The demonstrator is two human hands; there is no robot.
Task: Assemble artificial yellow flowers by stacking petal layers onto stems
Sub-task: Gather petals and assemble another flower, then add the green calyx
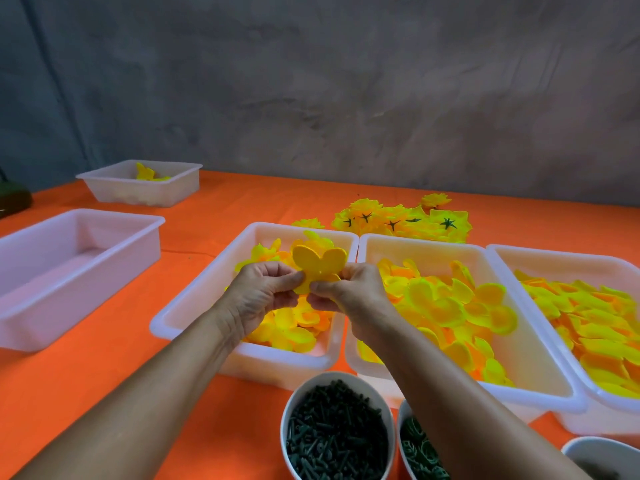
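A yellow petal layer (pixel 317 263) stands upright between my two hands, above the white tray (pixel 194 306) of loose petals. My left hand (pixel 263 292) pinches its lower left edge. My right hand (pixel 349 292) pinches its lower right edge, thumb against the front. Any stem under the petal is hidden by my fingers. A white bowl (pixel 337 379) full of dark green stems sits close in front of me. Finished yellow flowers (pixel 405 221) with green star backs lie in a heap at the back.
Two more white trays (pixel 540 386) (pixel 623 407) of yellow petals stand to the right. An empty white tray (pixel 76 258) is at the left, a small tray (pixel 142 190) with a few petals behind it. A bowl of green leaf parts (pixel 420 448) and another bowl (pixel 602 455) sit at the front. Orange cloth (pixel 104 375) covers the table.
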